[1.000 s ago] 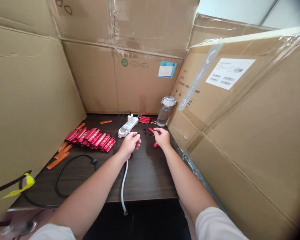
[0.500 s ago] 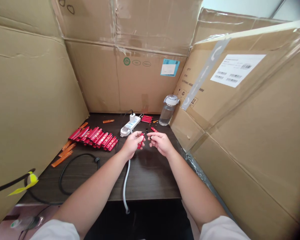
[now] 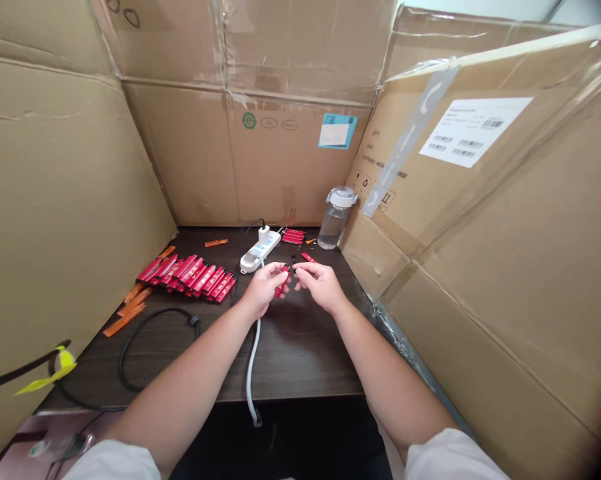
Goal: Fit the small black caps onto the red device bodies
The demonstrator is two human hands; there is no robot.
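The left fingers (image 3: pixel 275 267) curl tight around a red stick (image 3: pixel 280 290). Just beside them, the right fingers (image 3: pixel 309 268) bend inward; whether they pinch anything is unclear.

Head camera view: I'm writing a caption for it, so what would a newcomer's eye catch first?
Probably the heap of bright red pieces on the left side of the dark table. Next, at the centre, the left hand grips a red piece in its fingers, close to the right hand. Behind the hands, the white power strip also stands out.
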